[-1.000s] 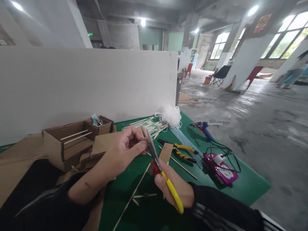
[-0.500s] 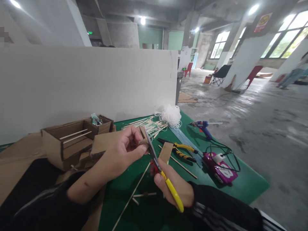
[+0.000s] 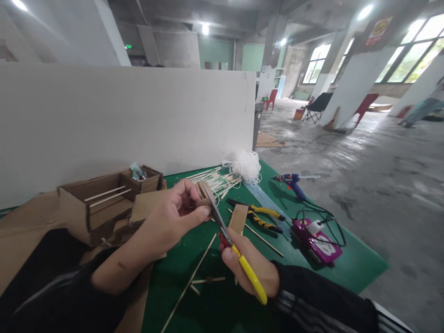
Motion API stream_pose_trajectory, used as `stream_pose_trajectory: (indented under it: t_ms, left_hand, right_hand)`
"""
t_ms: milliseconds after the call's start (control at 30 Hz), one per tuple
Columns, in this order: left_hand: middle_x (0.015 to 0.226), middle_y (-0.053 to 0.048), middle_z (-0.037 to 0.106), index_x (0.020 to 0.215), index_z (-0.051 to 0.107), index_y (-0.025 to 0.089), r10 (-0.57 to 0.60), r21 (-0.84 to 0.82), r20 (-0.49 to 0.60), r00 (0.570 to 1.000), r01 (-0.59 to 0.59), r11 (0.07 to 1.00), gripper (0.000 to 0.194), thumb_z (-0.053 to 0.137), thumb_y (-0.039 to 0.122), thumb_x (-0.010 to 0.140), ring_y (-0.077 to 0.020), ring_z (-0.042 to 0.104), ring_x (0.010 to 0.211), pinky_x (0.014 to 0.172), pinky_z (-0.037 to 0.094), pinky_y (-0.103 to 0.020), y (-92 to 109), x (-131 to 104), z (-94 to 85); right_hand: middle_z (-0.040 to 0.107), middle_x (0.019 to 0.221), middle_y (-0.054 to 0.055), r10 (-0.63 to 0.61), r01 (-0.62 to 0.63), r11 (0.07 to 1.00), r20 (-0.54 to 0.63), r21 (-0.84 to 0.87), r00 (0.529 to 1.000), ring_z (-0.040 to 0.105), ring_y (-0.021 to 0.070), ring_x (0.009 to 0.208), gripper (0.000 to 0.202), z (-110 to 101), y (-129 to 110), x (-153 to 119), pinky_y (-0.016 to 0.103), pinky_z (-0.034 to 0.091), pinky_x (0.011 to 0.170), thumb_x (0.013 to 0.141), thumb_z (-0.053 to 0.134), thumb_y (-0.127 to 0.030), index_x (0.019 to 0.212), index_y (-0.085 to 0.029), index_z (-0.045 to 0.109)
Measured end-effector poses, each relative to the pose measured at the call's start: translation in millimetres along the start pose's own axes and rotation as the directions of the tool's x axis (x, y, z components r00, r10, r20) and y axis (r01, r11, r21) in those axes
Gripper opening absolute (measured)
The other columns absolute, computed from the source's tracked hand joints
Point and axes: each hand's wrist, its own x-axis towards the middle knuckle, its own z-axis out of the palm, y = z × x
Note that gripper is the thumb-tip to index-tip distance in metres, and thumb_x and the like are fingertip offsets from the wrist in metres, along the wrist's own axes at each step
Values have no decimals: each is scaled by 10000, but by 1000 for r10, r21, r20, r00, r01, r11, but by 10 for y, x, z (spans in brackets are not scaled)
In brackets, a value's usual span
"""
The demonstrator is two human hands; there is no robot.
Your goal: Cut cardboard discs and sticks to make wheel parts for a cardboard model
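Note:
My left hand (image 3: 180,210) pinches a small piece of brown cardboard (image 3: 205,194) between thumb and fingers. My right hand (image 3: 251,266) is closed round scissors (image 3: 248,273) with yellow and red handles. The scissor blades point up and left and lie against the cardboard piece; whether they are parted is hard to tell. Just beyond my right hand lies a cardboard strip (image 3: 238,218) on the green table (image 3: 183,259). Thin wooden sticks (image 3: 194,280) lie below and between my hands.
An open cardboard box (image 3: 74,208) with two sticks across it stands at left. Pliers (image 3: 265,217), a pile of sticks (image 3: 218,178), white string (image 3: 246,167), a blue glue gun (image 3: 294,185) and a purple power strip (image 3: 317,243) lie farther back and right. A white board (image 3: 128,115) stands behind.
My left hand has shifted slightly left with the cardboard piece. The scissors are still in my right hand, their handle end slightly lower.

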Motion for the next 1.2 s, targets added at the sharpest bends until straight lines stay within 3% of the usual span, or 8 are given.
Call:
stream_pose_trajectory:
  t_ms: [667, 900, 1200]
  left_hand:
    - [807, 48, 588, 825, 476, 204, -23, -125, -27, 999, 19, 992, 272, 748, 215, 821, -100, 623, 724, 722, 568, -247, -17, -16, 69]
    - [782, 51, 577, 830, 474, 205, -21, -59, -4, 1000, 20, 998, 271, 744, 236, 837, -108, 640, 708, 686, 547, -232, -29, -19, 31]
    - [801, 46, 565, 835, 479, 206, 1, -35, -1, 1000, -1, 999, 253, 732, 217, 835, -104, 602, 712, 703, 552, -242, -18, -18, 38]
  right_hand:
    - [455, 750, -15, 13, -12, 999, -39, 31, 999, 397, 154, 668, 508, -5, -113, 9, 303, 362, 629, 972, 292, -679, 880, -211, 465]
    - [439, 739, -16, 32, -28, 997, -51, 69, 998, 375, 144, 671, 561, 10, -75, 22, 303, 383, 654, 939, 309, -730, 810, -202, 449]
    - [500, 779, 13, -25, 26, 999, -29, 37, 999, 449, 180, 678, 526, 33, -16, -6, 325, 415, 652, 954, 273, -708, 942, -221, 471]
